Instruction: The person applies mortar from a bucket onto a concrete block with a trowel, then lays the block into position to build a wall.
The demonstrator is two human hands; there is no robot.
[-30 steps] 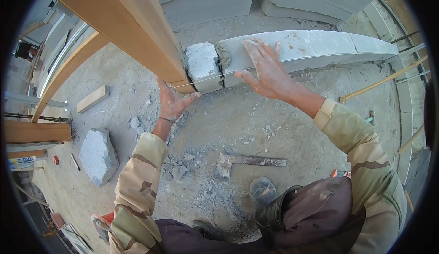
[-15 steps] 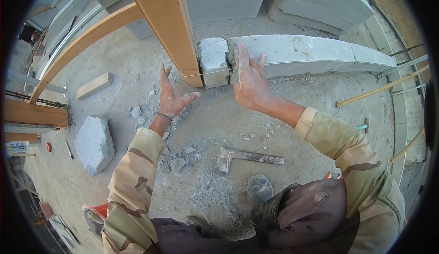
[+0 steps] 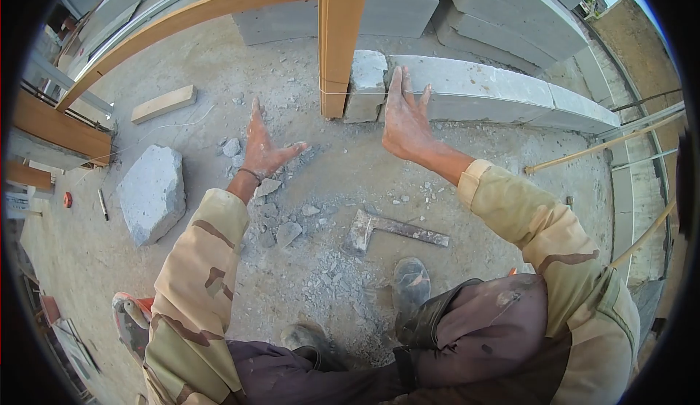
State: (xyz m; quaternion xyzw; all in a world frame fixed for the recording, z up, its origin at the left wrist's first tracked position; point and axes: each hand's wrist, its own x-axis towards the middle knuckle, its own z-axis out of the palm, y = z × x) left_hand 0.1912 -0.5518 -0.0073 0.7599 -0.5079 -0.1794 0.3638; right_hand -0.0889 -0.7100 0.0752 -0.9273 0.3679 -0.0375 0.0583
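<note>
My left hand [image 3: 267,151], dusty and holding nothing, hovers over the floor with thumb and fingers spread. To its right stands an upright wooden post [image 3: 341,44]. Against the post sits a small rough-cut grey block [image 3: 366,88]. My right hand [image 3: 408,119] is open, fingers stretched upward, and overlaps the near end of a row of pale blocks [image 3: 485,84], just right of the small block. A thin string crosses the post and the small block. On the floor below my hands lies a hammer-like tool [image 3: 397,230] with a broad metal head.
A big broken block [image 3: 152,195] and a short timber piece [image 3: 164,104] lie at left. Rubble [image 3: 288,234] is scattered before my boots. Stacked blocks [image 3: 510,18] stand behind the row. A thin pole [image 3: 601,142] leans in from the right.
The view has shifted, so the post and blocks appear farther right. My left hand is farther from the post. My right hand stays by the block row's near end.
</note>
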